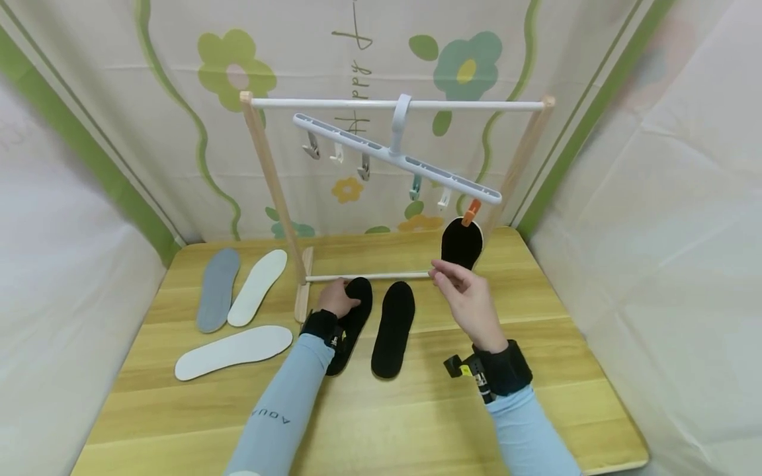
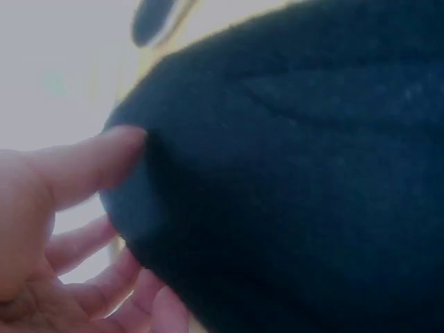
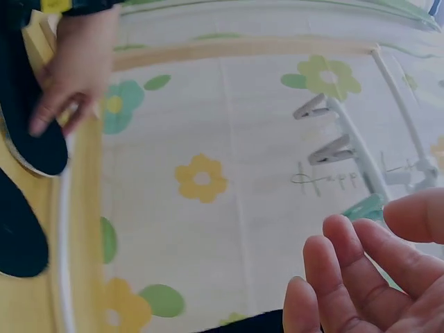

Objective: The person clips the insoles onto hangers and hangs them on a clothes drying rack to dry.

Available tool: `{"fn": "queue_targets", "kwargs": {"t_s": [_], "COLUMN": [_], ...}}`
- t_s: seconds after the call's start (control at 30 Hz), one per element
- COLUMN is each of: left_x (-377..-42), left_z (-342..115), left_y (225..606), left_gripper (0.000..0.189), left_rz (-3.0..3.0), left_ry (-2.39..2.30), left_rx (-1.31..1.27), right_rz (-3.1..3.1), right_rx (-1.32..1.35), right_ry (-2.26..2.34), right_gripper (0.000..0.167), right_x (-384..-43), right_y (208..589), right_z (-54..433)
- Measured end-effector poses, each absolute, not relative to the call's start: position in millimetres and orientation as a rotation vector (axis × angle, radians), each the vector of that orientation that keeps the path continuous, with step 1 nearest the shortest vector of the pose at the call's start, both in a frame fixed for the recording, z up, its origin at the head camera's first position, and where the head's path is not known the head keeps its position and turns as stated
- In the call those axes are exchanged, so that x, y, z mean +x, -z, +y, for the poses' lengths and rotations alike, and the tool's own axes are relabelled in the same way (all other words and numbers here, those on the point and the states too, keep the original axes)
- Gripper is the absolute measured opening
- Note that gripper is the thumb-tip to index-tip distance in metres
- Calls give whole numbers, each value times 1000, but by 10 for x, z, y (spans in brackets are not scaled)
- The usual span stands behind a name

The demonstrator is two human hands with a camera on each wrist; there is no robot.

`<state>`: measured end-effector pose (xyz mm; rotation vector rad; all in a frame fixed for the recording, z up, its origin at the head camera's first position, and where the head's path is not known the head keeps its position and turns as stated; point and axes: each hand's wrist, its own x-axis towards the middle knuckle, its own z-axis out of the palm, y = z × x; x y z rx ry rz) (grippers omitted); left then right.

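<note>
My left hand (image 1: pixel 338 299) grips one end of a black insole (image 1: pixel 356 324), with the thumb on its dark face and the other fingers along the edge and beneath. A second black insole (image 1: pixel 393 330) lies just to the right. My right hand (image 1: pixel 473 304) is raised, its fingers (image 3: pixel 326 274) loosely bent and holding nothing. Behind that hand, a black insole (image 1: pixel 461 243) hangs from an orange clip (image 1: pixel 471 213) at the right end of a white hanger (image 1: pixel 357 142); its lower part is hidden.
The hanger hooks over the white top bar (image 1: pixel 333 104) of a wooden-sided rack. Several other clips, including a teal clip (image 1: pixel 415 188), dangle from it. On the wooden table (image 1: pixel 476 430), a grey insole (image 1: pixel 217 291) and two white insoles (image 1: pixel 235 352) lie at the left. Fabric walls surround the table.
</note>
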<state>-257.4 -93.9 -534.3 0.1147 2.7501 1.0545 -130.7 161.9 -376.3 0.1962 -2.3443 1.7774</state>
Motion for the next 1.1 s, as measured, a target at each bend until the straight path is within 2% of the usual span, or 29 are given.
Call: {"fn": "queue_targets", "kwargs": {"t_s": [0.17, 0.4, 0.7, 1.1], "left_x": [-2571, -2569, -2431, -2195], "left_z": [-953, -1095, -1153, -964], "left_y": [5316, 5158, 4681, 4067], "left_gripper": [57, 41, 38, 21], "left_rz": [2745, 2598, 2527, 2596], "left_ry": [-1029, -1295, -1520, -1779], "left_rx": [109, 115, 247, 403], "right_rz": [-2290, -2209, -2223, -2273], "right_rx": [256, 296, 298, 271], "right_ry": [-1748, -1646, -1493, -1618], "right_gripper": [31, 30, 32, 43], "right_x": [-1428, -1505, -1582, -1680], "right_y": [3685, 3482, 3260, 3112], "right_z": [1713, 1783, 1792, 1721]}}
